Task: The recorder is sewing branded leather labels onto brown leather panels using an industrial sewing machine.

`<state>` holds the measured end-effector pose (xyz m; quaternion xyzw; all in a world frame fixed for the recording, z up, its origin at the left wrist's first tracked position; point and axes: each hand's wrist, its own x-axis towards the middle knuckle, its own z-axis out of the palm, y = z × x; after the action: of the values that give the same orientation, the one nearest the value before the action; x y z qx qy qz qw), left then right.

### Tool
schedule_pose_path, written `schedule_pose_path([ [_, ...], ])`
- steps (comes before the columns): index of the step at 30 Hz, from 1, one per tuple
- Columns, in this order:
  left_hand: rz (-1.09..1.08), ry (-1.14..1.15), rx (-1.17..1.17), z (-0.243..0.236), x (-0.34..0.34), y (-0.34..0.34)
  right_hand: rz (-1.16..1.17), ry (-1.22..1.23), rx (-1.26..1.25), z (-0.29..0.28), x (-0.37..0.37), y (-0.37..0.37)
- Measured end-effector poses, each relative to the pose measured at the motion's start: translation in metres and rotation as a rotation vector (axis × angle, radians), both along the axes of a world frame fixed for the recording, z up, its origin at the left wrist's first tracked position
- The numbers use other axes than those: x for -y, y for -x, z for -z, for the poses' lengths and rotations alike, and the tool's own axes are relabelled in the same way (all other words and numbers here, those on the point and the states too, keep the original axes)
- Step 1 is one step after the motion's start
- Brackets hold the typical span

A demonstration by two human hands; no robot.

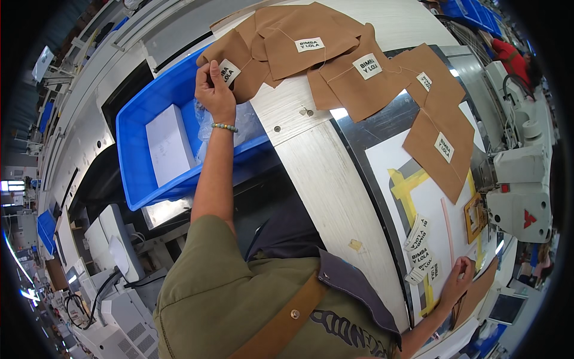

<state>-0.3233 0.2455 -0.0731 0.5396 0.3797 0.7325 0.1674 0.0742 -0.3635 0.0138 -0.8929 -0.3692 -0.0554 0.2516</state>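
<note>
My left hand [216, 90] is closed on the edge of a brown fabric piece [243, 60] with a white label, above the rim of a blue bin. From it, a chain of brown labelled pieces [311, 63], joined by thin threads, curves rightward over the table. The last piece in the chain [439, 146] lies close to the sewing machine [519, 179]. At the lower right, my right hand [457, 281] has its fingers loosely curved and parted, with nothing visible between them. Next to it lie a pile of loose white labels [420, 254] and more brown pieces [478, 293].
The blue bin [134, 158] holds a white box [170, 145] and clear plastic [245, 125]. Yellow tape [406, 185] marks the white sheet on the machine bed. A tan frame-shaped clamp [474, 217] sits by the machine head. Other machines stand at left.
</note>
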Motion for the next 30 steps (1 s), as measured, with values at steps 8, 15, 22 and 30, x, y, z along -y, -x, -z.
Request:
schedule_pose_path([
  [8,0.006,0.034,-0.018,0.004,-0.002,0.004,-0.001,-0.005,0.001,0.001,0.000,-0.001],
  [15,0.097,0.031,0.086,0.001,0.001,-0.001,-0.005,-0.014,-0.004,-0.001,-0.002,0.002],
  [22,-0.255,0.338,-0.162,0.022,-0.029,0.026,0.025,-0.025,-0.009,-0.001,-0.003,0.004],
  [30,-0.257,-0.021,-0.645,-0.014,0.018,-0.011,0.032,-0.044,-0.012,-0.006,-0.008,0.008],
])
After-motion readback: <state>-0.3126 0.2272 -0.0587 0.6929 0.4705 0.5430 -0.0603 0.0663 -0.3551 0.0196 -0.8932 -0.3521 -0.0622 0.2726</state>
